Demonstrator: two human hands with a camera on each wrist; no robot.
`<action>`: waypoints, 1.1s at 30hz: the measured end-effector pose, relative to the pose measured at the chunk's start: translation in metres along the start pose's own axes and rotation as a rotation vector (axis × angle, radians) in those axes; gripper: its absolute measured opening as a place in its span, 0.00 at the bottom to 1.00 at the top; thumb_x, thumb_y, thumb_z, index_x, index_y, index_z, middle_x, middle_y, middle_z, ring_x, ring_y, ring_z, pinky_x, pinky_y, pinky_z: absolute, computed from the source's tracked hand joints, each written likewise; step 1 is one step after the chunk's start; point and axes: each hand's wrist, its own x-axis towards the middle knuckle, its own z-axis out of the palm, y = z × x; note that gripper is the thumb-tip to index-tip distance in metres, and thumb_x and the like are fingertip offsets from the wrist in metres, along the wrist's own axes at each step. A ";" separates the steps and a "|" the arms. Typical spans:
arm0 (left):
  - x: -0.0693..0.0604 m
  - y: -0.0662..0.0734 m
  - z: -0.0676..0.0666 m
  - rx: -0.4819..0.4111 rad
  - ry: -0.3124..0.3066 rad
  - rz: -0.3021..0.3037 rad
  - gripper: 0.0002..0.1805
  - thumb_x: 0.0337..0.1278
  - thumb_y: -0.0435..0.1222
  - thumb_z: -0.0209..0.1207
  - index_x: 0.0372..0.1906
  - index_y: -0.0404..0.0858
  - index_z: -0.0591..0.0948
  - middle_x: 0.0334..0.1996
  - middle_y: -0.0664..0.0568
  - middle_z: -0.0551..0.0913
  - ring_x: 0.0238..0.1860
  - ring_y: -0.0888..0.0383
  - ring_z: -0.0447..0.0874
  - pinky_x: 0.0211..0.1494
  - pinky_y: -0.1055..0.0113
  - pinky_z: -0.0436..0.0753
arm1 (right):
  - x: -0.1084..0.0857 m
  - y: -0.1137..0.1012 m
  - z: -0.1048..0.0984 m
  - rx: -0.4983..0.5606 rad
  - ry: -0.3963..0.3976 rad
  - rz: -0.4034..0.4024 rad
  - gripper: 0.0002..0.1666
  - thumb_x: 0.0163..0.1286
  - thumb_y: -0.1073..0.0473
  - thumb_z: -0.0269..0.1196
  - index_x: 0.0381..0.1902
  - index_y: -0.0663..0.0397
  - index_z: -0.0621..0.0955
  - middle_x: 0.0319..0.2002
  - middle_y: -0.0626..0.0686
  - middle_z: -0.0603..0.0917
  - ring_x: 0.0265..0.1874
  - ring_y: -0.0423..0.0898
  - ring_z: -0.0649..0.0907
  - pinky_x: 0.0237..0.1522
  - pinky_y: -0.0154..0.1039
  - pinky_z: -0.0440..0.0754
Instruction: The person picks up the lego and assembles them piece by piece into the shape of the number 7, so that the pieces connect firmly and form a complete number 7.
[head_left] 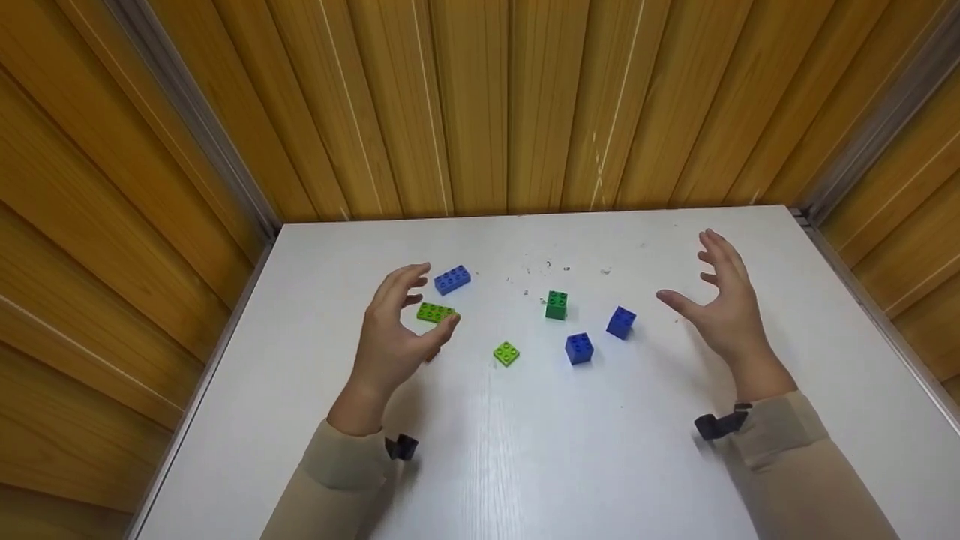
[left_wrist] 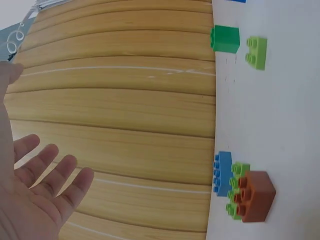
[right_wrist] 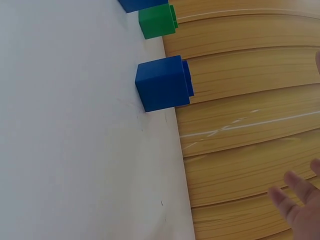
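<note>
My left hand [head_left: 391, 334] hovers over the left part of the table, fingers spread and bent slightly, holding nothing. Nearest to it are a long lime-green brick [head_left: 435, 312], a long blue brick [head_left: 452, 279] and a reddish-brown brick [left_wrist: 259, 197], mostly hidden behind the hand in the head view. On the right, my right hand [head_left: 729, 315] is raised with its thumb apart from the fingers, also without anything in it. Left of it lie two square blue bricks, one nearer the hand [head_left: 621, 322] and one nearer the front [head_left: 579, 349]. A green brick [head_left: 556, 305] and a small lime-green brick [head_left: 506, 353] sit mid-table.
The bricks lie apart on a white table [head_left: 487, 465]. Wood-patterned panels [head_left: 480, 112] stand behind it and on both sides. Small dark marks dot the tabletop near its back. A black wrist device [head_left: 721, 425] is strapped at the right sleeve.
</note>
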 end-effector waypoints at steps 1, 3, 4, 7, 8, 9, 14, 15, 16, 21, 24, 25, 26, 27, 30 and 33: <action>-0.001 0.003 0.003 -0.012 -0.009 0.005 0.40 0.64 0.41 0.81 0.78 0.40 0.79 0.74 0.45 0.83 0.72 0.47 0.86 0.72 0.50 0.91 | -0.001 -0.001 0.001 0.011 0.006 -0.003 0.66 0.69 0.43 0.83 0.94 0.32 0.57 0.94 0.47 0.56 0.87 0.60 0.69 0.80 0.26 0.73; -0.002 0.008 0.008 -0.041 -0.028 0.014 0.37 0.67 0.40 0.79 0.77 0.41 0.80 0.73 0.46 0.84 0.71 0.48 0.87 0.72 0.52 0.91 | -0.002 -0.002 0.002 0.026 0.017 -0.006 0.65 0.70 0.44 0.83 0.94 0.32 0.58 0.93 0.47 0.58 0.86 0.60 0.70 0.75 0.19 0.71; -0.002 0.011 0.012 -0.056 -0.037 0.018 0.35 0.68 0.38 0.78 0.77 0.41 0.80 0.72 0.47 0.84 0.71 0.49 0.87 0.72 0.54 0.91 | -0.003 -0.002 0.003 0.032 0.022 -0.003 0.64 0.70 0.45 0.83 0.94 0.32 0.58 0.93 0.47 0.58 0.86 0.60 0.70 0.74 0.19 0.72; -0.004 0.017 0.023 -0.103 -0.068 0.027 0.31 0.71 0.34 0.74 0.76 0.41 0.81 0.71 0.47 0.85 0.71 0.49 0.87 0.72 0.56 0.91 | -0.007 -0.001 0.007 0.048 0.030 0.005 0.62 0.71 0.47 0.82 0.93 0.33 0.59 0.92 0.49 0.60 0.86 0.59 0.70 0.73 0.19 0.73; -0.004 0.018 0.026 -0.117 -0.077 0.028 0.30 0.72 0.33 0.73 0.76 0.40 0.81 0.71 0.46 0.85 0.72 0.49 0.86 0.71 0.57 0.91 | -0.008 -0.001 0.008 0.050 0.031 0.006 0.62 0.72 0.48 0.82 0.93 0.33 0.60 0.92 0.49 0.61 0.85 0.60 0.71 0.73 0.19 0.73; -0.005 0.020 0.030 -0.132 -0.086 0.029 0.29 0.73 0.33 0.73 0.76 0.40 0.81 0.72 0.46 0.84 0.72 0.48 0.86 0.71 0.57 0.91 | -0.008 0.000 0.009 0.052 0.030 0.007 0.61 0.72 0.48 0.82 0.93 0.33 0.60 0.92 0.50 0.62 0.85 0.60 0.72 0.72 0.19 0.74; -0.009 0.030 0.048 -0.176 -0.120 0.005 0.27 0.76 0.33 0.69 0.75 0.40 0.82 0.72 0.47 0.84 0.72 0.49 0.85 0.71 0.56 0.91 | -0.010 0.001 0.016 0.079 0.022 0.016 0.56 0.74 0.50 0.80 0.91 0.35 0.64 0.90 0.51 0.65 0.81 0.59 0.76 0.67 0.15 0.73; -0.009 0.032 0.052 -0.188 -0.126 -0.001 0.26 0.77 0.32 0.68 0.75 0.40 0.82 0.72 0.47 0.84 0.71 0.48 0.85 0.71 0.55 0.91 | -0.010 0.000 0.017 0.087 0.018 0.021 0.54 0.75 0.50 0.80 0.91 0.35 0.65 0.90 0.50 0.66 0.80 0.58 0.77 0.66 0.15 0.73; -0.009 0.034 0.056 -0.198 -0.134 -0.008 0.25 0.77 0.32 0.66 0.75 0.39 0.82 0.72 0.46 0.84 0.71 0.48 0.85 0.71 0.55 0.91 | -0.010 0.001 0.018 0.095 0.015 0.023 0.53 0.75 0.50 0.79 0.91 0.36 0.66 0.90 0.50 0.66 0.79 0.58 0.77 0.64 0.14 0.73; -0.003 0.043 0.071 -0.253 -0.165 -0.038 0.24 0.79 0.31 0.63 0.74 0.40 0.82 0.72 0.46 0.84 0.71 0.47 0.86 0.72 0.55 0.91 | -0.006 0.001 0.026 0.133 -0.006 0.009 0.51 0.76 0.50 0.78 0.90 0.39 0.68 0.87 0.50 0.70 0.80 0.57 0.76 0.65 0.17 0.75; 0.002 0.048 0.080 -0.280 -0.173 -0.070 0.23 0.81 0.32 0.62 0.74 0.40 0.82 0.72 0.47 0.85 0.70 0.50 0.86 0.72 0.55 0.90 | -0.005 0.001 0.029 0.149 -0.016 0.001 0.50 0.77 0.50 0.78 0.89 0.40 0.68 0.86 0.51 0.71 0.81 0.57 0.75 0.68 0.19 0.76; 0.003 0.049 0.083 -0.293 -0.175 -0.086 0.22 0.81 0.33 0.62 0.74 0.40 0.82 0.72 0.47 0.85 0.70 0.51 0.86 0.72 0.54 0.90 | -0.006 0.001 0.030 0.154 -0.017 0.003 0.50 0.77 0.50 0.78 0.89 0.41 0.68 0.86 0.51 0.72 0.81 0.56 0.75 0.69 0.20 0.76; 0.004 0.051 0.088 -0.305 -0.178 -0.103 0.22 0.82 0.33 0.61 0.74 0.40 0.82 0.71 0.48 0.85 0.69 0.51 0.87 0.73 0.53 0.90 | -0.006 0.001 0.030 0.157 -0.017 0.006 0.49 0.77 0.49 0.78 0.89 0.40 0.68 0.86 0.51 0.72 0.80 0.56 0.76 0.69 0.20 0.77; 0.005 0.052 0.092 -0.317 -0.181 -0.122 0.22 0.82 0.34 0.61 0.74 0.40 0.82 0.71 0.48 0.86 0.68 0.52 0.87 0.73 0.52 0.89 | -0.007 0.002 0.031 0.158 -0.016 0.008 0.49 0.77 0.49 0.78 0.89 0.41 0.68 0.85 0.52 0.73 0.80 0.56 0.76 0.70 0.20 0.77; 0.006 0.056 0.107 -0.353 -0.191 -0.171 0.21 0.83 0.36 0.59 0.74 0.40 0.82 0.70 0.47 0.86 0.67 0.51 0.87 0.73 0.51 0.87 | -0.008 0.004 0.032 0.178 -0.011 0.018 0.49 0.78 0.50 0.77 0.89 0.42 0.68 0.84 0.53 0.74 0.79 0.55 0.77 0.69 0.18 0.77; 0.001 0.056 0.121 -0.378 -0.209 -0.212 0.22 0.84 0.37 0.58 0.74 0.40 0.81 0.71 0.48 0.86 0.67 0.49 0.87 0.72 0.53 0.86 | -0.012 0.006 0.036 0.202 -0.014 0.034 0.48 0.79 0.51 0.76 0.89 0.44 0.68 0.84 0.54 0.74 0.77 0.53 0.78 0.67 0.16 0.77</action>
